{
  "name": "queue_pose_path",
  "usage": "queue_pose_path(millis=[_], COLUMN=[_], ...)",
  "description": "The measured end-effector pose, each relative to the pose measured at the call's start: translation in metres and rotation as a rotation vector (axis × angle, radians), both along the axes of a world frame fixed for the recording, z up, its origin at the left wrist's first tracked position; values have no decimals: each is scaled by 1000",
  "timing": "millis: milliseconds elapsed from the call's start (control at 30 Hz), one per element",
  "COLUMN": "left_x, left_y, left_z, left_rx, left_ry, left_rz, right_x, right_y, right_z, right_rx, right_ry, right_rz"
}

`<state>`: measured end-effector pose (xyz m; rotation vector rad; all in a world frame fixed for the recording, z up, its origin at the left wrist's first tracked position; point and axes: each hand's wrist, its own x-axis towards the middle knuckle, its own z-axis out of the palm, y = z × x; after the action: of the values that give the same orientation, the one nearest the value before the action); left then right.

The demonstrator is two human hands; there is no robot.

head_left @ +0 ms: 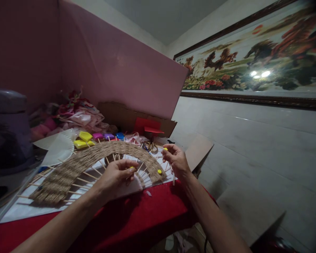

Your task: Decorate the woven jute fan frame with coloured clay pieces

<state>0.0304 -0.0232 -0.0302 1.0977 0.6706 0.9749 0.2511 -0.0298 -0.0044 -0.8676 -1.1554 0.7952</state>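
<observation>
A fan-shaped piece of brown woven cord on wooden sticks [102, 150] lies over white sheets on the red-covered table [147, 214]. My left hand [118, 174], above its inner edge, pinches a small yellow piece [132, 167] between thumb and fingertips. Past the right end of the weave, my right hand [176, 159] is raised with another small yellow piece [165, 149] at its fingertips. One yellow dot [159, 172] sits on the weave near its right end, between my hands. Thin sticks cross the sheet beneath my left hand.
Yellow packets [83, 143], with pink, purple and blue ones, lie behind the weave. White fan shapes [59, 149] and a purple container [9, 130] stand left. Pink cloth [81, 116] is piled behind. A cardboard sheet [198, 151] leans by the wall at right.
</observation>
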Motion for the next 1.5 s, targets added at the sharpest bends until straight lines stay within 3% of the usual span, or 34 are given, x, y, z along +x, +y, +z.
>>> queue_pose_path(millis=[167,333,633,867,1067,1367,1500], left_x=[0,-2,-2,-2,-3,-3,-3], left_y=[-1,3,-1,7,7,8,8], left_z=[0,-4,1,-6,-7,-10,-10], left_rx=[23,59,45,65,99,122,137], left_ry=[14,43,50,63,64,50,67], left_rz=[20,-2,35,15,21,26,21], right_x=[4,2,6,-1,-1,-5,-3], right_y=[9,13,19,20,24,24,28], right_z=[-10,-15,-16,-9,-10,-7,-7], right_rx=[-213,-240,-313,-272,-272,-243,-195], right_ry=[-89,-47,8,9,-18,-71,-185], right_rz=[135,197,314,252,285,199,88])
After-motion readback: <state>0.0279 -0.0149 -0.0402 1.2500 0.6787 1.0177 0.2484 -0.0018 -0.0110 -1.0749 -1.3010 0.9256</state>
